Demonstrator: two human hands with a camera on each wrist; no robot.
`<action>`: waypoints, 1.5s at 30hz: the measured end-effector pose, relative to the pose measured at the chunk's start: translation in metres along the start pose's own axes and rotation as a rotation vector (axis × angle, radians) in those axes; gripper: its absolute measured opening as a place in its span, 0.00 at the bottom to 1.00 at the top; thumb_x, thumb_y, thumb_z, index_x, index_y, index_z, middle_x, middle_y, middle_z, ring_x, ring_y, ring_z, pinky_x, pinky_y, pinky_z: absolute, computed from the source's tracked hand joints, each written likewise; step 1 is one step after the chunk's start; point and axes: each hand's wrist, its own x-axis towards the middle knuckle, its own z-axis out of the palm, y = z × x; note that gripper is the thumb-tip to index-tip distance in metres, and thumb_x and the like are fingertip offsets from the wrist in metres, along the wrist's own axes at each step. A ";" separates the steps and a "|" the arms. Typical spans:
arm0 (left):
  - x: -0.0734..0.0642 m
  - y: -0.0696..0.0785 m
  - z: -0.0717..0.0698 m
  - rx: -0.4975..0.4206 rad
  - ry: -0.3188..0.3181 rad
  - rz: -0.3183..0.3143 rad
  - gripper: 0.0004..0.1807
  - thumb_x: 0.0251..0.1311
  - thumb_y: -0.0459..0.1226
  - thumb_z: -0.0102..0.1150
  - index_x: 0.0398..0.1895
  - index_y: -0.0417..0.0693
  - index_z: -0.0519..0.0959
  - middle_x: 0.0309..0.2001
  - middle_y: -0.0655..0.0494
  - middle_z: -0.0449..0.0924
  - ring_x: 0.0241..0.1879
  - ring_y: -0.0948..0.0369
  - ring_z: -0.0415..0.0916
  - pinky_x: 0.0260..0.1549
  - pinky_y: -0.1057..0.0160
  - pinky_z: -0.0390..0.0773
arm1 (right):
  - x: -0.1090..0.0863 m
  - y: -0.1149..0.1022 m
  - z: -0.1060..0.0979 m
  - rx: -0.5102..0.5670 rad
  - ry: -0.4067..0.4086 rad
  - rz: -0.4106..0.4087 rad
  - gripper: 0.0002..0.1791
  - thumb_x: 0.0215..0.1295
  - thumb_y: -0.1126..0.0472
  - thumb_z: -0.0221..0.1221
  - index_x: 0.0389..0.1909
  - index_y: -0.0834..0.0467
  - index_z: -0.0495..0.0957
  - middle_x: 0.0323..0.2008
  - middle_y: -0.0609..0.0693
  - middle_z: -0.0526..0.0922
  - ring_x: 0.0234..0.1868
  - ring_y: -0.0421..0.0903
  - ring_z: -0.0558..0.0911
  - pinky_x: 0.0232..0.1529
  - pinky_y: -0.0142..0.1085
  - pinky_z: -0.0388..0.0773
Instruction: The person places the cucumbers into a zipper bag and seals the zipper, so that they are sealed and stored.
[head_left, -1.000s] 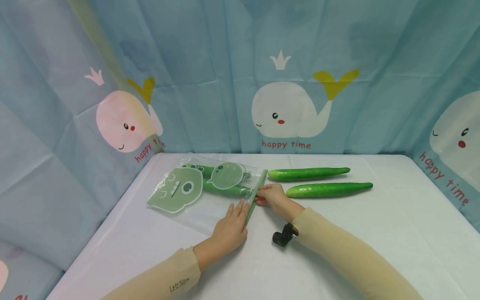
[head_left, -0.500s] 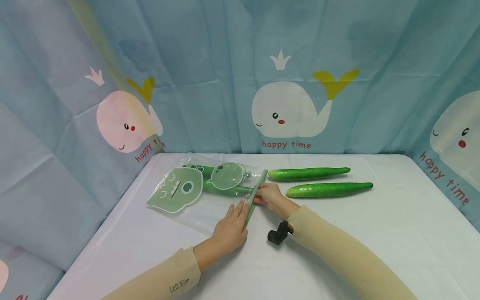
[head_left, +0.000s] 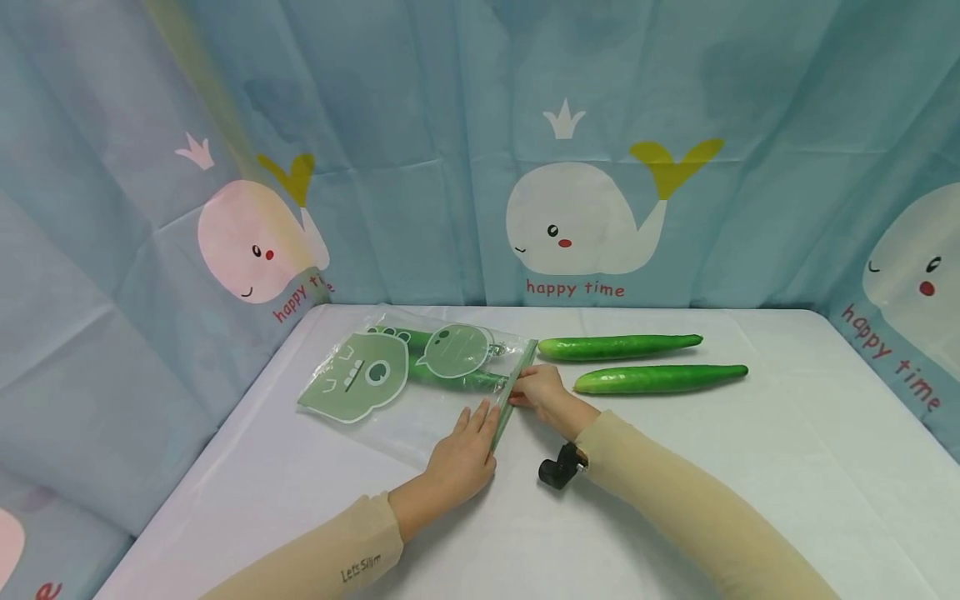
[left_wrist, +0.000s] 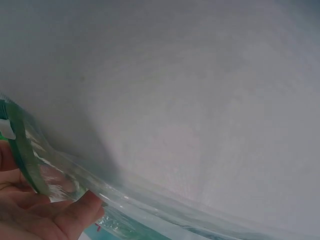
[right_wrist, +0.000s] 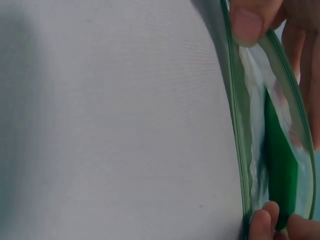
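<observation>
Fingers point(head_left: 525, 390) of the right hand point(head_left: 543, 393) pinch the zip bag point(head_left: 420, 383) mouth at frame centre, barely shifted; left hand point(head_left: 459, 454) stays flat, fingers straight, pressing the strip on the bench point(head_left: 675, 467).

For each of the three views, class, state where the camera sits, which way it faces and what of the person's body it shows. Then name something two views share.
Head: worn on the head, facing forward and down at the table; shows both sleeved forearms, left hand and right hand at the zip bag, two loose cucumbers beyond.
Left wrist: looks along the tablecloth; shows left fingers under the bag's green rim.
Right wrist: looks into the bag mouth; shows fingertips pinching the rim.
Shared: the bag's green zip strip appears in both wrist views.
</observation>
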 end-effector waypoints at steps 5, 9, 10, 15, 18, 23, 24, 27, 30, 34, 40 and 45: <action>0.001 -0.001 0.002 0.012 -0.002 0.003 0.31 0.61 0.32 0.55 0.68 0.33 0.65 0.69 0.38 0.62 0.65 0.38 0.63 0.46 0.46 0.78 | 0.004 0.001 -0.001 0.008 0.006 0.027 0.11 0.64 0.76 0.55 0.46 0.75 0.76 0.29 0.56 0.80 0.23 0.42 0.79 0.31 0.32 0.81; 0.001 0.000 0.003 0.008 0.006 0.006 0.31 0.60 0.31 0.55 0.68 0.33 0.65 0.69 0.38 0.63 0.65 0.38 0.63 0.47 0.46 0.78 | 0.005 0.001 0.001 0.071 0.009 0.053 0.13 0.63 0.78 0.54 0.48 0.76 0.74 0.32 0.58 0.80 0.21 0.40 0.78 0.30 0.30 0.80; 0.001 0.000 0.003 0.006 0.007 0.006 0.31 0.60 0.31 0.55 0.68 0.32 0.65 0.69 0.38 0.63 0.65 0.38 0.63 0.47 0.46 0.78 | 0.005 0.001 0.001 0.087 0.004 0.053 0.13 0.63 0.78 0.54 0.49 0.77 0.74 0.34 0.59 0.81 0.22 0.40 0.79 0.30 0.30 0.80; 0.001 0.001 0.003 0.002 0.016 0.008 0.31 0.59 0.30 0.55 0.67 0.32 0.65 0.68 0.38 0.63 0.65 0.38 0.64 0.46 0.47 0.78 | 0.006 0.000 0.004 0.144 -0.041 0.064 0.16 0.64 0.78 0.53 0.53 0.78 0.73 0.45 0.65 0.80 0.27 0.42 0.82 0.32 0.30 0.81; 0.001 0.001 0.002 -0.003 0.014 0.006 0.31 0.59 0.30 0.55 0.67 0.32 0.65 0.69 0.38 0.63 0.65 0.38 0.64 0.46 0.46 0.78 | 0.006 -0.001 0.006 0.163 -0.056 0.078 0.18 0.65 0.79 0.51 0.55 0.75 0.73 0.48 0.66 0.79 0.30 0.42 0.82 0.32 0.29 0.80; 0.001 0.001 0.002 -0.001 0.008 0.005 0.31 0.59 0.30 0.55 0.67 0.31 0.65 0.69 0.39 0.63 0.65 0.39 0.64 0.48 0.46 0.77 | 0.007 0.000 0.008 0.178 -0.084 0.073 0.23 0.63 0.81 0.48 0.60 0.73 0.70 0.51 0.66 0.79 0.37 0.46 0.83 0.33 0.30 0.80; 0.001 0.001 0.002 -0.001 0.006 0.005 0.31 0.59 0.30 0.55 0.67 0.31 0.65 0.69 0.39 0.63 0.65 0.39 0.64 0.49 0.46 0.77 | 0.007 0.001 0.009 0.187 -0.096 0.070 0.24 0.63 0.81 0.47 0.61 0.73 0.69 0.52 0.66 0.78 0.40 0.48 0.84 0.35 0.31 0.80; 0.001 0.000 0.002 -0.004 0.000 0.001 0.31 0.59 0.30 0.55 0.67 0.31 0.65 0.69 0.39 0.63 0.65 0.39 0.64 0.50 0.46 0.76 | 0.007 0.001 0.009 0.215 -0.144 0.063 0.26 0.63 0.82 0.44 0.64 0.73 0.66 0.53 0.67 0.77 0.48 0.54 0.83 0.44 0.38 0.81; 0.001 0.000 0.002 -0.002 -0.006 -0.003 0.31 0.59 0.31 0.55 0.68 0.32 0.65 0.69 0.39 0.63 0.65 0.39 0.64 0.51 0.46 0.76 | 0.007 0.001 0.009 0.236 -0.186 0.061 0.30 0.61 0.83 0.39 0.66 0.72 0.62 0.51 0.66 0.77 0.52 0.57 0.81 0.51 0.44 0.78; 0.001 0.000 0.001 -0.003 -0.010 0.003 0.32 0.59 0.31 0.55 0.68 0.32 0.64 0.69 0.40 0.63 0.64 0.39 0.64 0.53 0.46 0.74 | 0.008 0.001 0.009 0.251 -0.231 0.065 0.33 0.61 0.83 0.36 0.70 0.70 0.58 0.53 0.66 0.76 0.56 0.59 0.79 0.55 0.48 0.75; 0.002 0.000 0.001 -0.066 -0.027 0.001 0.32 0.60 0.30 0.53 0.69 0.31 0.62 0.69 0.39 0.62 0.65 0.38 0.63 0.55 0.45 0.72 | 0.008 0.002 0.003 0.304 -0.312 0.078 0.32 0.66 0.80 0.33 0.73 0.70 0.50 0.64 0.70 0.66 0.64 0.64 0.69 0.62 0.52 0.67; 0.004 0.000 0.003 -0.109 -0.031 -0.010 0.32 0.59 0.29 0.53 0.69 0.31 0.62 0.70 0.38 0.61 0.65 0.37 0.62 0.56 0.44 0.71 | 0.003 0.000 -0.007 0.284 -0.349 0.080 0.28 0.71 0.77 0.32 0.72 0.73 0.46 0.66 0.72 0.62 0.66 0.65 0.66 0.63 0.53 0.64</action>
